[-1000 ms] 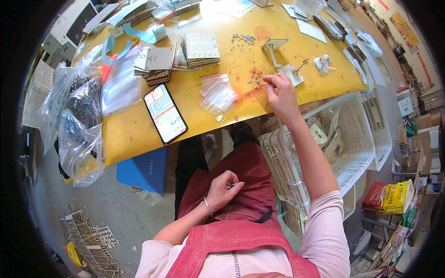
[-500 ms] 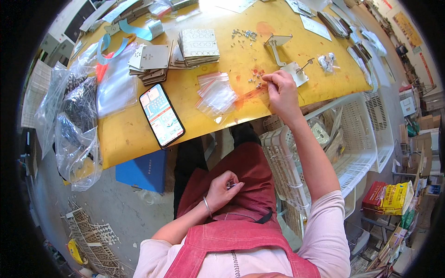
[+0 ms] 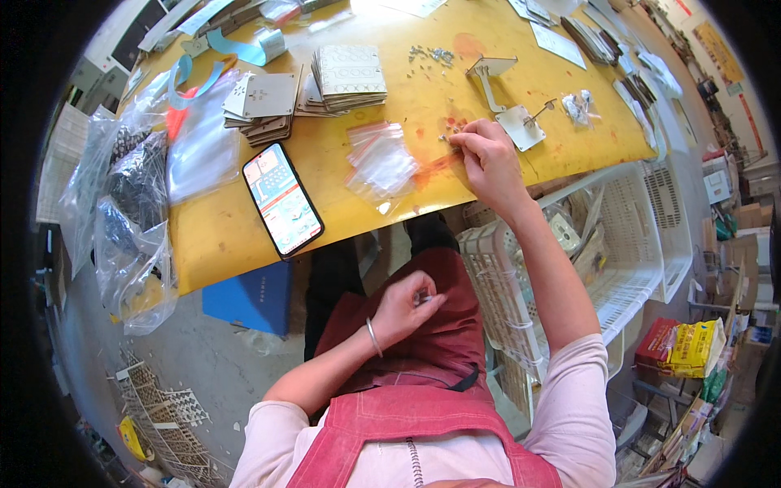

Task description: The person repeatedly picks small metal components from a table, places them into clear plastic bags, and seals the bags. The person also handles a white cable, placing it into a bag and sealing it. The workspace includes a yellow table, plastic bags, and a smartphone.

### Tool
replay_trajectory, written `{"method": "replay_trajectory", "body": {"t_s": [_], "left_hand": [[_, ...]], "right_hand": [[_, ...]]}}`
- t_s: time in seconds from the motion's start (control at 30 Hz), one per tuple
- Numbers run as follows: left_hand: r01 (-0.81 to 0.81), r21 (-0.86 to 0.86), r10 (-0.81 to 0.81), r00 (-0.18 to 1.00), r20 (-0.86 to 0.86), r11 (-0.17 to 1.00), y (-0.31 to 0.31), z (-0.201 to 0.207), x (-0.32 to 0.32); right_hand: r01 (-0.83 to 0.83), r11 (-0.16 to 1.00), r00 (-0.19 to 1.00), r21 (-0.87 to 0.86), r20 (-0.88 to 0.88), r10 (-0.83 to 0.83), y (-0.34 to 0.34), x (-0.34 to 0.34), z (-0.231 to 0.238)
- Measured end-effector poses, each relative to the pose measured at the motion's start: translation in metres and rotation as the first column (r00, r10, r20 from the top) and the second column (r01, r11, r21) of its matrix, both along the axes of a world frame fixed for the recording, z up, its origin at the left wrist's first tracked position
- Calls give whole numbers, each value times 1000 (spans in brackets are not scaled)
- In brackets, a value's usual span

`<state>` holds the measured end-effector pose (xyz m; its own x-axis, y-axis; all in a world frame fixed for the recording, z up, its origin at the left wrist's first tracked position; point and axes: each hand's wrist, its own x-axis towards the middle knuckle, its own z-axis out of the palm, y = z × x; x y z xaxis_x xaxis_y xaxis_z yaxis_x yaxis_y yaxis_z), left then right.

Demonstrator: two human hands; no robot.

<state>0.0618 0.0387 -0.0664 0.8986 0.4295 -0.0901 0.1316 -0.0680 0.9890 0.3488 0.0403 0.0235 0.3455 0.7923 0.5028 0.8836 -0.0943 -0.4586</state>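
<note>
My right hand (image 3: pixel 490 163) is over the yellow table (image 3: pixel 325 191), thumb and fingertips pinched together at a small cluster of metal screws (image 3: pixel 448 130). Anything between those fingertips is too small to make out. Above my lap, my left hand (image 3: pixel 403 309) is curled, with small shiny pieces partly showing between its fingers; their kind is hidden. Just beyond my right hand lies a flat pale plate (image 3: pixel 521 128) with a thin rod standing on it. A bracket-like stand (image 3: pixel 490 77) is farther back, near a loose scatter of small screws (image 3: pixel 431 57).
A phone (image 3: pixel 282 199) with a lit screen lies near the table's front edge, left of small clear zip bags (image 3: pixel 381 163). Stacks of flat cut boards (image 3: pixel 350 77) stand behind. Clear plastic bags (image 3: pixel 134 220) hang at the left; a white plastic basket (image 3: pixel 626 236) stands below right.
My left hand has risen toward the table and moved slightly right, still curled. My right fingertips have shifted a little left, onto the small screws.
</note>
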Motion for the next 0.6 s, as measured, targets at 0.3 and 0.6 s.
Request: {"method": "replay_trajectory", "body": {"t_s": [0.3, 0.6], "left_hand": [[-58, -72, 68, 987, 147, 996, 25, 3, 82], [-29, -218, 65, 985, 158, 975, 29, -7, 128]], "right_hand": [[-54, 997, 998, 63, -29, 56, 0, -6, 8], [-74, 997, 994, -14, -87, 72, -11, -12, 6]]}}
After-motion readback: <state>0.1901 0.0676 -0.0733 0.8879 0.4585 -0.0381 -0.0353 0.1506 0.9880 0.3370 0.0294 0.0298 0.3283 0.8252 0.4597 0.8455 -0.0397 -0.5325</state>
